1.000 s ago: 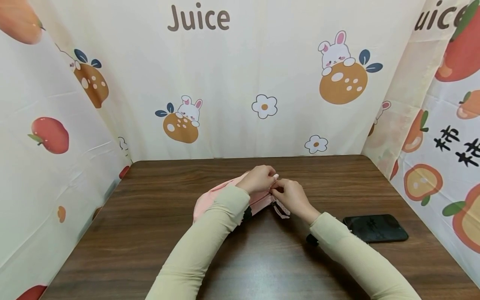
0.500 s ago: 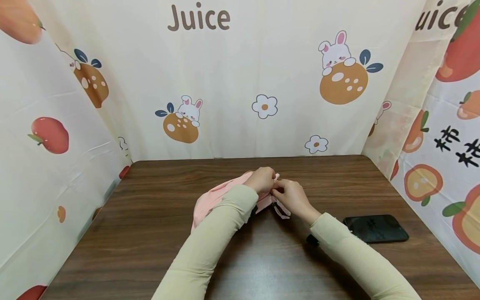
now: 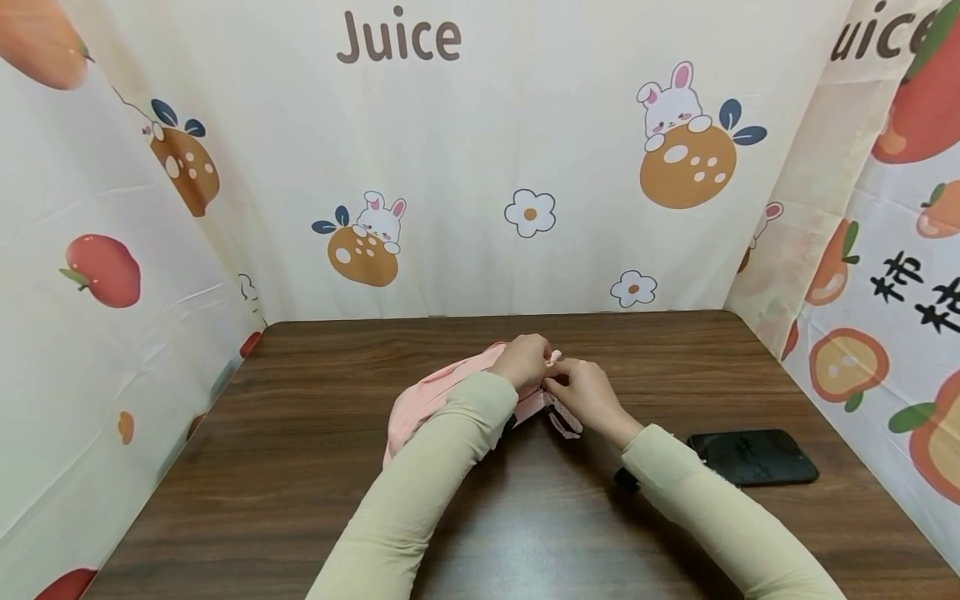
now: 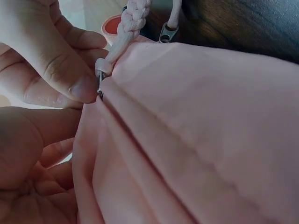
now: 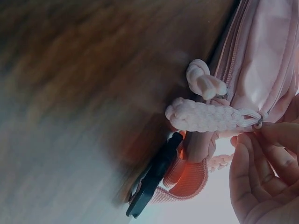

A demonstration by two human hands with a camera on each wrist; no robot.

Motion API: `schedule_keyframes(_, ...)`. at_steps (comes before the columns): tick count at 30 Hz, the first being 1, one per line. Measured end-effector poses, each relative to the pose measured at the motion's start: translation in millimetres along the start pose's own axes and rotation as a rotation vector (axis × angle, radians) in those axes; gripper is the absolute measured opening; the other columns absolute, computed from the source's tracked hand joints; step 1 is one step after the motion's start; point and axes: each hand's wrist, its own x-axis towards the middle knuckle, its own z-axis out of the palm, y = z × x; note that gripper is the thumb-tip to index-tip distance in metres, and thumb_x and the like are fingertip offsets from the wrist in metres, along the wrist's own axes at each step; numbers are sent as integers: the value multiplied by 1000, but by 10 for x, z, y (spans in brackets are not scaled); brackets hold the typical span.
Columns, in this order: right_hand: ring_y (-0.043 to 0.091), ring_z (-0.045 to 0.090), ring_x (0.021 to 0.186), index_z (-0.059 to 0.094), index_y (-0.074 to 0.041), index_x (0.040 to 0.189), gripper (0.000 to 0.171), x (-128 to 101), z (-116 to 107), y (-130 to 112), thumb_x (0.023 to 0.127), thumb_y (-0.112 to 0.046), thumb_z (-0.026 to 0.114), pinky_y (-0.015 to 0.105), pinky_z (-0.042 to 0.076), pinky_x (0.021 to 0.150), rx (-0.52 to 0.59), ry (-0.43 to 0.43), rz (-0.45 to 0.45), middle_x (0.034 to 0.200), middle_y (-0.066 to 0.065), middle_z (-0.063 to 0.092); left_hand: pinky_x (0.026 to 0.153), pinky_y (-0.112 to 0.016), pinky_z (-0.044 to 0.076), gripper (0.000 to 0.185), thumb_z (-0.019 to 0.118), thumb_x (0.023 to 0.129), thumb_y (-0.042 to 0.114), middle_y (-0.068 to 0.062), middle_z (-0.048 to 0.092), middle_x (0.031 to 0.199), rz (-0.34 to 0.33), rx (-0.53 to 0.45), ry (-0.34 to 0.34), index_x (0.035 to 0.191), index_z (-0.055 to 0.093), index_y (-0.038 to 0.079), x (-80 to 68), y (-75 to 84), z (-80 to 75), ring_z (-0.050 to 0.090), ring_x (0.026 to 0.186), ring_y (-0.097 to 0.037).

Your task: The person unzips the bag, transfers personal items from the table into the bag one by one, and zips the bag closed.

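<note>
Pink bag [image 3: 435, 392] lying on the dark wooden table [image 3: 300, 467], near the middle, partly hidden under the left forearm. Soft pink fabric, a zipper line along one edge, a braided pink cord [image 5: 205, 116] fastened to the zipper pull [image 4: 99, 84], a second knotted cord end [image 5: 203, 81] just above it in the right wrist view. Below, a pink woven strap [image 5: 184, 179] with a black clip [image 5: 152, 179] at its end, hanging against the table.

Left hand [image 3: 525, 360] curled over the far end of the bag, grip closed on the fabric beside the zipper. Right hand [image 3: 581, 392] just beside it, nearly touching, grip pinched together on the zipper pull where the braided cord joins; thumb tip [image 4: 70, 74] pressed right at the small metal ring. Both arms in pale green sleeves [image 3: 420, 483].

Black phone [image 3: 753, 457] lying flat on the table to the right, well apart from the bag. Printed cloth [image 3: 525, 150] with rabbits, oranges, flowers and the word "Juice" hung behind and along both sides of the table.
</note>
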Motion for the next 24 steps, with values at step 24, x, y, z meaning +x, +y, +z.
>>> schedule_keyframes(24,12,63,71,75,-8,87,6,12,-2,7,85,-6,70,30,49,64,-4,4,-19,86,5,72,65,-22,51,30,66,85,5,-8,70,104,-22,-219,127,115,68,4,-54,-57,-64,62,82,-16)
